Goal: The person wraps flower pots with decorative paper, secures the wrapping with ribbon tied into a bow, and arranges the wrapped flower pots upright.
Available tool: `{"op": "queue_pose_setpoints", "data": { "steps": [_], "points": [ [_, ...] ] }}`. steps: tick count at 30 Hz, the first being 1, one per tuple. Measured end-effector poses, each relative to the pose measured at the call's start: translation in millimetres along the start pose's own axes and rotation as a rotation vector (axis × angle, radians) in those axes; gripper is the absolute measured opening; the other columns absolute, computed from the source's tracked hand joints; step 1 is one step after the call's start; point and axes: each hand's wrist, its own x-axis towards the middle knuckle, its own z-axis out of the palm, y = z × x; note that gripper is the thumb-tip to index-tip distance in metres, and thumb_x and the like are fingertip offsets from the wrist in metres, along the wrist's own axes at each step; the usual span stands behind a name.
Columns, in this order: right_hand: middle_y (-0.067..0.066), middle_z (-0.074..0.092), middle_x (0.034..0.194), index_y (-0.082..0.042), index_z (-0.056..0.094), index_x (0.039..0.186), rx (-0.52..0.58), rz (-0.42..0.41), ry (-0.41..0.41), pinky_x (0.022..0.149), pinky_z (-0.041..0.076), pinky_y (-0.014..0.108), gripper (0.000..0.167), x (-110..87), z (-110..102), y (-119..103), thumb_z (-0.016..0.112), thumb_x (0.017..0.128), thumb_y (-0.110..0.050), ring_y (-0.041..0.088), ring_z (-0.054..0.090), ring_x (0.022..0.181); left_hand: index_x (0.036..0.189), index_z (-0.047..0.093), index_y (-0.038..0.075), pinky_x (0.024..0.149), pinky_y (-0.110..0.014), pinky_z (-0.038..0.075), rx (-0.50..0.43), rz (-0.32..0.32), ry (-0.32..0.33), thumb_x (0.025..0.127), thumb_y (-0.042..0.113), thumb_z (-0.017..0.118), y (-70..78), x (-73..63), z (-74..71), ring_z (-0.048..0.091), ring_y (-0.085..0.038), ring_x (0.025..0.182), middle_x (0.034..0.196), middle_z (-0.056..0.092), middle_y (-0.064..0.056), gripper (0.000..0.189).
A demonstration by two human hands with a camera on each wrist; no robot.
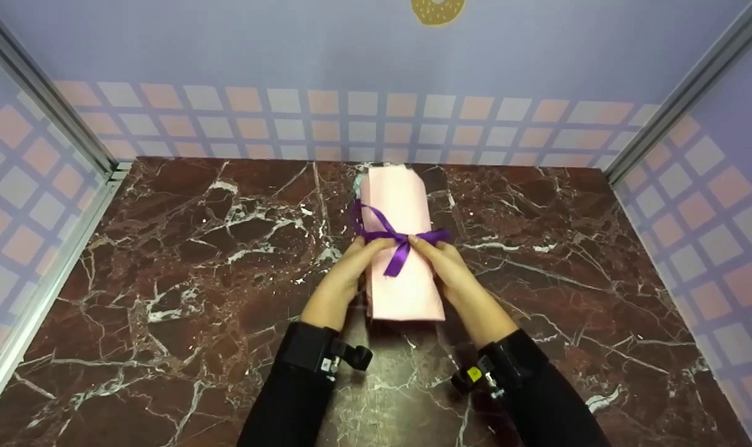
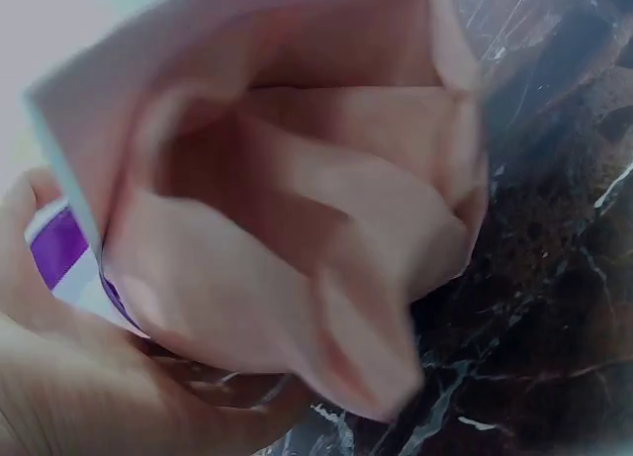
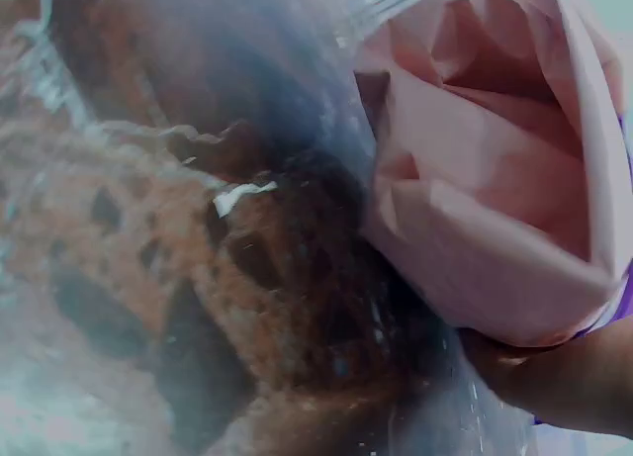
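Note:
A pink paper-wrapped bundle (image 1: pixel 407 301) lies lengthwise at the middle of the table, tied round with a purple ribbon (image 1: pixel 399 259) whose bow sits on top. My left hand (image 1: pixel 353 264) grips its left side and my right hand (image 1: pixel 449 262) its right side, both thumbs on the ribbon by the knot. In the left wrist view, the near end of the pink paper (image 2: pixel 376 199) is folded and crumpled, with the left hand (image 2: pixel 89 377) under its edge. The right wrist view shows the same folded end (image 3: pixel 465 219) above the right hand (image 3: pixel 564 382). What is inside is hidden.
The tabletop (image 1: pixel 214 298) is dark reddish-brown marble with white veins. A lilac back wall (image 1: pixel 258 49) with checkered squares rises behind it, and side panels (image 1: pixel 717 186) close in left and right. A bit of teal (image 1: pixel 357 182) shows at the bundle's far left edge.

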Motion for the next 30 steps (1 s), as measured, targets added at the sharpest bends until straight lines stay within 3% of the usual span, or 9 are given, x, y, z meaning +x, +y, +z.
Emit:
{"op": "queue_pose_setpoints", "data": {
  "steps": [4, 7, 11, 15, 20, 23, 25, 27, 30],
  "points": [
    [0.015, 0.062, 0.101, 0.011, 0.050, 0.123, -0.015, -0.137, 0.042, 0.076, 0.054, 0.027, 0.052, -2.9, 6, -2, 0.074, 0.086, -0.017, 0.018, 0.061, 0.083, 0.119, 0.056, 0.000, 0.101, -0.034, 0.040, 0.021, 0.120, 0.043, 0.083, 0.017, 0.078, 2.5, 0.5, 4.4, 0.060, -0.026, 0.105, 0.109, 0.065, -0.013, 0.045],
    [0.022, 0.060, 0.115, 0.012, 0.049, 0.126, -0.009, -0.238, 0.065, 0.087, 0.051, 0.028, 0.056, -4.2, 10, -4, 0.075, 0.082, -0.009, 0.022, 0.059, 0.097, 0.124, 0.051, 0.002, 0.101, -0.034, 0.043, 0.047, 0.185, 0.092, 0.077, 0.017, 0.084, 3.4, 0.1, 6.9, 0.060, -0.029, 0.108, 0.108, 0.064, -0.015, 0.059],
    [0.026, 0.054, 0.129, 0.012, 0.045, 0.134, -0.016, -0.326, 0.090, 0.100, 0.044, 0.031, 0.068, -7.4, 10, -9, 0.079, 0.076, -0.004, 0.027, 0.054, 0.116, 0.123, 0.052, 0.004, 0.102, -0.035, 0.042, 0.158, 0.202, 0.114, 0.071, 0.024, 0.089, 5.1, -2.0, 5.5, 0.060, -0.027, 0.107, 0.108, 0.064, -0.012, 0.067],
    [0.024, 0.054, 0.132, 0.009, 0.045, 0.136, -0.064, -0.401, 0.113, 0.104, 0.041, 0.030, 0.082, -9.9, 8, -16, 0.088, 0.069, -0.009, 0.028, 0.052, 0.121, 0.120, 0.056, 0.002, 0.102, -0.035, 0.042, 0.217, 0.223, 0.078, 0.068, 0.022, 0.090, 7.3, -2.9, 3.5, 0.061, -0.026, 0.106, 0.109, 0.065, -0.011, 0.065],
    [0.021, 0.053, 0.134, 0.004, 0.043, 0.140, -0.089, -0.482, 0.071, 0.104, 0.040, 0.029, 0.089, -10.5, 6, -27, 0.091, 0.066, -0.010, 0.027, 0.051, 0.122, 0.142, 0.036, -0.002, 0.106, -0.031, 0.038, 0.222, 0.407, -0.004, 0.071, 0.011, 0.087, 14.2, 2.9, 0.0, 0.053, -0.028, 0.119, 0.129, 0.056, -0.017, 0.089],
    [0.021, 0.053, 0.134, 0.003, 0.040, 0.141, -0.094, -0.496, 0.043, 0.102, 0.043, 0.030, 0.087, -10.2, 4, -33, 0.088, 0.069, -0.006, 0.026, 0.051, 0.121, 0.146, 0.026, -0.002, 0.108, -0.031, 0.037, 0.234, 0.476, -0.042, 0.072, 0.014, 0.088, 20.8, 4.4, -2.4, 0.049, -0.030, 0.125, 0.136, 0.050, -0.021, 0.098],
    [0.020, 0.052, 0.134, 0.003, 0.038, 0.142, -0.111, -0.507, 0.045, 0.101, 0.043, 0.030, 0.089, -9.7, 3, -35, 0.088, 0.068, -0.006, 0.025, 0.051, 0.121, 0.148, 0.022, -0.003, 0.109, -0.031, 0.035, 0.279, 0.500, -0.069, 0.073, 0.011, 0.086, 29.7, 0.1, -1.5, 0.046, -0.032, 0.128, 0.139, 0.046, -0.023, 0.099],
    [0.019, 0.051, 0.136, 0.002, 0.036, 0.143, -0.125, -0.522, 0.047, 0.102, 0.042, 0.031, 0.094, -8.3, 1, -35, 0.089, 0.067, -0.006, 0.026, 0.050, 0.123, 0.148, 0.019, -0.005, 0.112, -0.034, 0.030, 0.359, 0.576, -0.099, 0.072, 0.008, 0.086, 36.2, -1.3, -1.8, 0.042, -0.035, 0.131, 0.143, 0.041, -0.026, 0.102],
    [0.018, 0.048, 0.139, 0.002, 0.034, 0.145, -0.155, -0.565, 0.055, 0.108, 0.036, 0.030, 0.101, -6.5, -2, -33, 0.091, 0.062, -0.004, 0.027, 0.046, 0.128, 0.149, 0.012, -0.008, 0.114, -0.037, 0.026, 0.461, 0.680, -0.142, 0.068, 0.000, 0.085, 36.9, 8.9, -6.3, 0.037, -0.040, 0.134, 0.146, 0.033, -0.030, 0.109]
  ]
}}
